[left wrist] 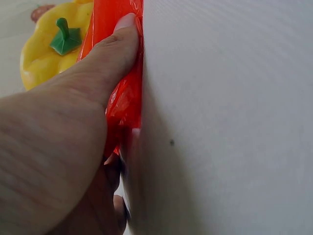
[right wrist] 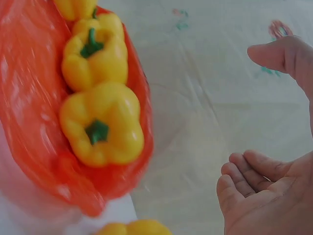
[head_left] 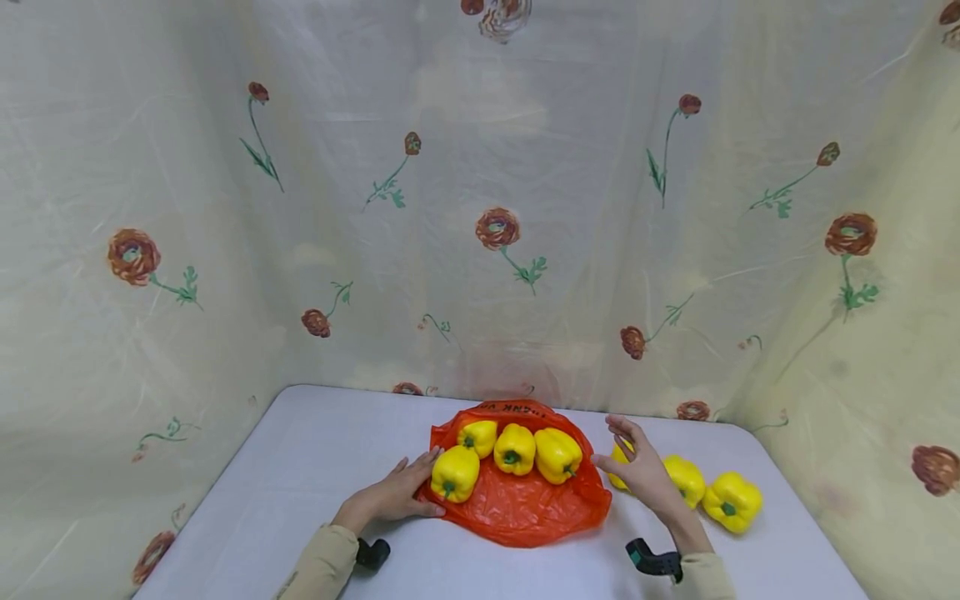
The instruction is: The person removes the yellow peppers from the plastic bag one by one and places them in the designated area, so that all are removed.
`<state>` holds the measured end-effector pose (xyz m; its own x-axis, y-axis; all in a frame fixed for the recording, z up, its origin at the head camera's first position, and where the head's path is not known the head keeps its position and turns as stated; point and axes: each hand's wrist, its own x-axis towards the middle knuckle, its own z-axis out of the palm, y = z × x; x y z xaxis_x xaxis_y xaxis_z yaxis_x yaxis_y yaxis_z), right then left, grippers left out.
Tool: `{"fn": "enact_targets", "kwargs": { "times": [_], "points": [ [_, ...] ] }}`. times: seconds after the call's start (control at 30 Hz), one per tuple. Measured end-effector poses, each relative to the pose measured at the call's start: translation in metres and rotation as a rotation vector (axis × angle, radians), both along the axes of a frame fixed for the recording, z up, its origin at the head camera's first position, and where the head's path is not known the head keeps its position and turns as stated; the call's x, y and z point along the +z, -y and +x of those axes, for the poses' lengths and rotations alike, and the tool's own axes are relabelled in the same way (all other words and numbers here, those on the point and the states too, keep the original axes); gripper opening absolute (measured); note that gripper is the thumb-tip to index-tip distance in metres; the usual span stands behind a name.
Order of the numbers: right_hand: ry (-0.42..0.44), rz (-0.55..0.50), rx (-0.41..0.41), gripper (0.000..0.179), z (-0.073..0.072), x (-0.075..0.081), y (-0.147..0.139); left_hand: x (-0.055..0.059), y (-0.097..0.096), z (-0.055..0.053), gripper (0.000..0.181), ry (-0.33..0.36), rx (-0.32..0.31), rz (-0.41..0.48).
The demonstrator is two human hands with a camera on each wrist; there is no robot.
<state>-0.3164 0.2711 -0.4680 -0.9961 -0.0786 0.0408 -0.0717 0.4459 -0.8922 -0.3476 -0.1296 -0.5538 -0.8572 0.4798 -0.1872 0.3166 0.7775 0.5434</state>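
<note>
A red plastic bag (head_left: pixel 517 506) lies spread on the table with several yellow bell peppers (head_left: pixel 514 449) on it. My left hand (head_left: pixel 393 493) rests at the bag's left edge, fingers extended beside the nearest pepper (head_left: pixel 455 473). In the left wrist view its thumb presses on the red plastic (left wrist: pixel 128 100); the other fingers are partly hidden. My right hand (head_left: pixel 639 468) is off the bag's right side, holding nothing, with thumb and fingers apart, as the right wrist view also shows. Behind it, one yellow pepper (head_left: pixel 619 477) is partly covered.
Two more yellow bell peppers, one partly behind the right wrist (head_left: pixel 684 480) and one farther right (head_left: pixel 732 502), sit on the white table (head_left: pixel 330 442). A flowered curtain (head_left: pixel 420 250) hangs behind the table and along both sides. Black wrist devices (head_left: pixel 654 560) are on both forearms.
</note>
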Motion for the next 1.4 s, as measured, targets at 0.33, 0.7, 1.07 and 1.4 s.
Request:
{"fn": "enact_targets", "kwargs": {
  "times": [0.33, 0.7, 1.07, 1.4],
  "points": [
    [0.056, -0.040, 0.072, 0.082, 0.004, -0.007, 0.035, 0.001, 0.000, 0.000, 0.098, 0.001, -0.002, 0.005],
    [0.076, -0.044, 0.110, 0.079, 0.005, -0.021, 0.054, -0.001, 0.000, 0.001, 0.098, 0.008, -0.004, 0.002],
    [0.098, 0.012, 0.088, 0.081, 0.007, -0.027, 0.074, -0.001, 0.000, -0.001, 0.098, -0.008, 0.006, -0.022],
    [0.085, -0.034, 0.147, 0.082, 0.007, -0.034, 0.095, -0.002, 0.000, -0.001, 0.099, -0.003, 0.010, -0.016]
  ]
}}
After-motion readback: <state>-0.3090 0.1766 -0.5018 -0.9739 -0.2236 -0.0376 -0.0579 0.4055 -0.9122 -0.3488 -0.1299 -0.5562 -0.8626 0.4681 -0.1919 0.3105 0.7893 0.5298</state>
